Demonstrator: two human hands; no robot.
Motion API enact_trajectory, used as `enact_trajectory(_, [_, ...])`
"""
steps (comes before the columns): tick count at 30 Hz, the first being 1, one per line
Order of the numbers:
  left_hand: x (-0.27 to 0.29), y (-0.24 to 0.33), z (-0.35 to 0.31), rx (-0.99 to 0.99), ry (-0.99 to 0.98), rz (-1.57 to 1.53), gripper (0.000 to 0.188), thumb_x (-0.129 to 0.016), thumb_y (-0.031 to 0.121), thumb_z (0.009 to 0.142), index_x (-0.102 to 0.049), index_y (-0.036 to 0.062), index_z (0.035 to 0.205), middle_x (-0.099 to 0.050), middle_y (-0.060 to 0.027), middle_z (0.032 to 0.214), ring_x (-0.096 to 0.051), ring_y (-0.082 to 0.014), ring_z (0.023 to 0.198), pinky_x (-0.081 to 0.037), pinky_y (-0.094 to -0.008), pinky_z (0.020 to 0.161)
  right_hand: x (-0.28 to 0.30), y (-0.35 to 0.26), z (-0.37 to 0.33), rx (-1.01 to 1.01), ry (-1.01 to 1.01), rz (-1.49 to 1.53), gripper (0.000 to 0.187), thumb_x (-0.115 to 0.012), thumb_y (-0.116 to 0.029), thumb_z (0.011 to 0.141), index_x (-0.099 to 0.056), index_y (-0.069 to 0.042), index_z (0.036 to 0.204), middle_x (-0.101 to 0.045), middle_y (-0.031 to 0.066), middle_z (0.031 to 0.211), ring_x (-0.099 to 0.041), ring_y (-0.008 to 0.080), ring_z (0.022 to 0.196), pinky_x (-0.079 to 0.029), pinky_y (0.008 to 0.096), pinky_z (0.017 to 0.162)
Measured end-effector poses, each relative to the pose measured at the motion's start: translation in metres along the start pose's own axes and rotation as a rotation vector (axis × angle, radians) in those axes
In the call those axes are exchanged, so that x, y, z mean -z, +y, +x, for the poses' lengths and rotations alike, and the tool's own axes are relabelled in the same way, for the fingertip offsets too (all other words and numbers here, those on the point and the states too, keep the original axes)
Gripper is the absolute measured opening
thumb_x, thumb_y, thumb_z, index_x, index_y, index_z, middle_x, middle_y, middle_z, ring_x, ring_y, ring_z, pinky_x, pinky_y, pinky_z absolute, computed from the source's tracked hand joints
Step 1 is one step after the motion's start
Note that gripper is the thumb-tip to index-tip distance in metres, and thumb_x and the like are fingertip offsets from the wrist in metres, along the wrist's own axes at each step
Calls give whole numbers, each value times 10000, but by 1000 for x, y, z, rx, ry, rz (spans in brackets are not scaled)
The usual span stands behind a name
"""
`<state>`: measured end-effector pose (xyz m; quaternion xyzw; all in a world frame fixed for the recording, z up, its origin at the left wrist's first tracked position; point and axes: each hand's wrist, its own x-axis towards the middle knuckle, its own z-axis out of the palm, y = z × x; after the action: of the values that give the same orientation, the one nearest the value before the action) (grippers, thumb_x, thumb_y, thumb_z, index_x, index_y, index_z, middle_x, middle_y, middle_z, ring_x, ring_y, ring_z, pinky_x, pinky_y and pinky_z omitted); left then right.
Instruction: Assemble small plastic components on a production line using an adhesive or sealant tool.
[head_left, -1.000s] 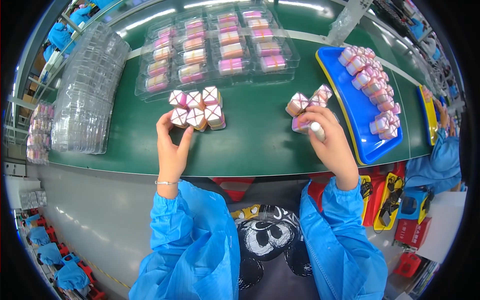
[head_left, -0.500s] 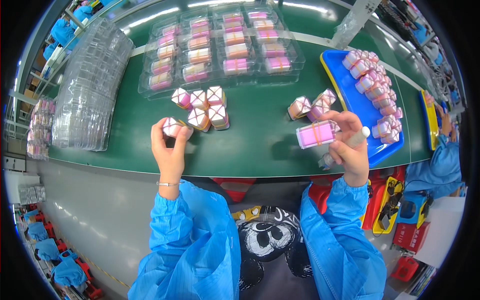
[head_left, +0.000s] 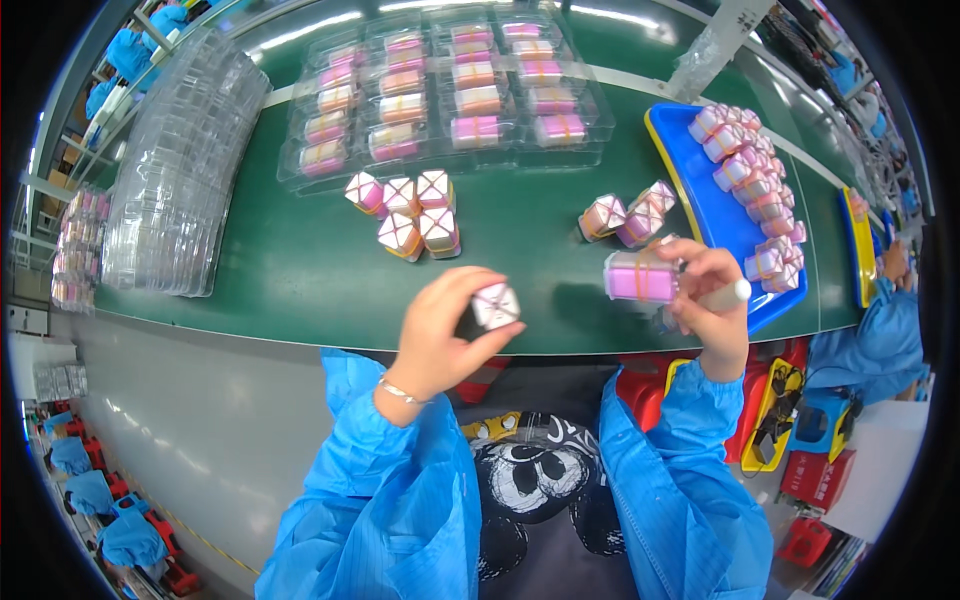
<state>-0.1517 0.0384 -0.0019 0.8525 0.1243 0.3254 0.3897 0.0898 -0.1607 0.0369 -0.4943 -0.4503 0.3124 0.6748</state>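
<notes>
My left hand point(head_left: 440, 325) grips a small banded block point(head_left: 495, 306) between thumb and fingers, its white end with crossed lines facing up. My right hand point(head_left: 714, 300) holds a pink block point(head_left: 640, 280) with clear ends and an orange band around it. A white-ended, pen-like stick point(head_left: 728, 295) also sits in that hand; its lower part is mostly hidden. Beyond my left hand, several similar blocks point(head_left: 420, 215) stand grouped on end on the green table point(head_left: 520, 215). Another few blocks point(head_left: 630, 215) stand just beyond my right hand.
Clear plastic trays point(head_left: 590, 160) filled with rows of banded blocks lie at the back. Tall stacked clear trays point(head_left: 175, 180) rise at the left. On the right, a blue tray point(head_left: 700, 205) holds many blocks. A co-worker's blue sleeve point(head_left: 895, 320) shows at the far right.
My left hand has moved right and nearer to me with its block, whose crossed end now faces up. My right hand has shifted slightly right, still holding the pink block and the stick.
</notes>
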Motion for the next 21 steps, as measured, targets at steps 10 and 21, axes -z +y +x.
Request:
enact_trajectory(10, [-21,-2,9,214,-76,-93,447,-806,125,747,-611,41,1141,-651,-111,1055,-650,-260,950,-512,-334,821,-52,-51,-2,681,-267,-1029,194,-674,-208,762,-724,-167,945,-685,52,1126,-460,69,534,-332,238,437])
enact_trajectory(21, [-23,-5,8,161,-71,-78,437,-803,115,746,-616,46,1135,-654,-107,1055,-653,-268,955,-516,-339,819,-58,-44,-1,860,-208,-1146,401,-708,-143,614,-750,-207,1008,-651,-59,1179,-407,80,606,-301,237,490])
